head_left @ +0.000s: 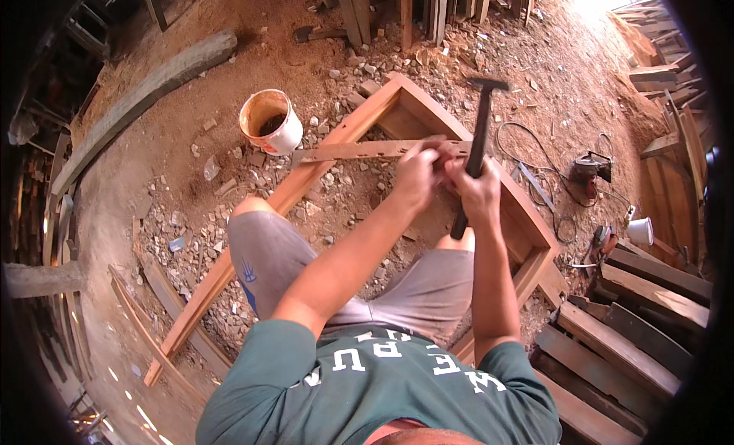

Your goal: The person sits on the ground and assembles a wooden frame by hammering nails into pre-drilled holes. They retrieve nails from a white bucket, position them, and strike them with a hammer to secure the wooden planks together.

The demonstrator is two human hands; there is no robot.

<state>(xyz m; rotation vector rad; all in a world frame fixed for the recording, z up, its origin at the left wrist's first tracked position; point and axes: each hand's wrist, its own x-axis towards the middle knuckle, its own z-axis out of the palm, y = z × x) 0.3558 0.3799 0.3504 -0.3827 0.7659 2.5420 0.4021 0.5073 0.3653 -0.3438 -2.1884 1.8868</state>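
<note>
My right hand is closed around the dark handle of a hammer, held upright with its head away from me. Close beside it, my left hand has its fingers curled together. They are slightly blurred, and anything small between them is hidden. Both hands are over a thin wooden strip that lies across a wooden frame. The frame's long boards meet at a far corner, and its right side has a deeper, box-like build. My knees are bent on either side of the frame's inner space.
A white bucket with dark contents stands left of the frame. At right lie a corded power tool, a second tool and a small white container. Stacked planks fill the lower right. A curved beam rests at left on rubble-strewn ground.
</note>
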